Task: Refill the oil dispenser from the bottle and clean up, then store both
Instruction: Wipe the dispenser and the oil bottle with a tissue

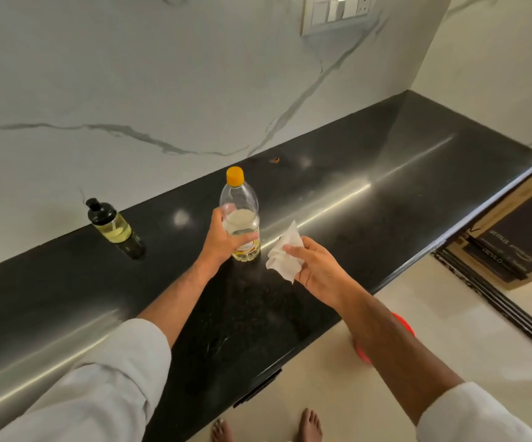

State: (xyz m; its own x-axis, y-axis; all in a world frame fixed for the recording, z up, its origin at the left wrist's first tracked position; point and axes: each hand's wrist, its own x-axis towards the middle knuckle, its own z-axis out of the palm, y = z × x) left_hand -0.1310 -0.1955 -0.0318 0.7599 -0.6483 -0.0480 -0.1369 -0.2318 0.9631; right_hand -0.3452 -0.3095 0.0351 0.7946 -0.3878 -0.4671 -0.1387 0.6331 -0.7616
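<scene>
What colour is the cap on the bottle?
Orange-yellow cap on the clear bottle, seen in the head view.

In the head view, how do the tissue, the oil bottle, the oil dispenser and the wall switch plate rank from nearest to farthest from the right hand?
1. Tissue: held in the right hand.
2. Oil bottle: just left, gripped by the left hand.
3. Oil dispenser: far left on the countertop.
4. Switch plate: high on the wall.
</scene>
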